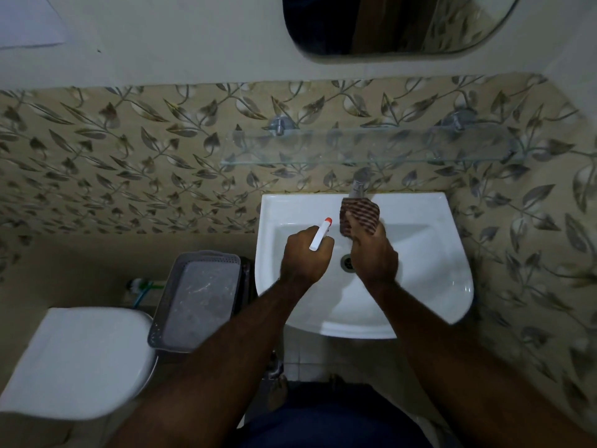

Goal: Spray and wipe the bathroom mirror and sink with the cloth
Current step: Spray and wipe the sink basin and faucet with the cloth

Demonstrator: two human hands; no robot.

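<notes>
A white sink [429,273] hangs on the tiled wall, with its drain [347,262] in the middle of the bowl. My left hand [305,257] hovers over the left of the bowl, closed around a white spray bottle [319,234] whose orange tip points toward the wall. My right hand [373,253] presses a dark striped cloth [358,216] against the back of the sink, just below the metal tap [358,185]. High on the wall is the mirror [397,24], only its lower part in view.
A glass shelf [365,147] juts out above the tap. A grey plastic basket [197,295] stands left of the sink, beside the white toilet [77,363]. Leaf-patterned tiles cover the wall behind and to the right.
</notes>
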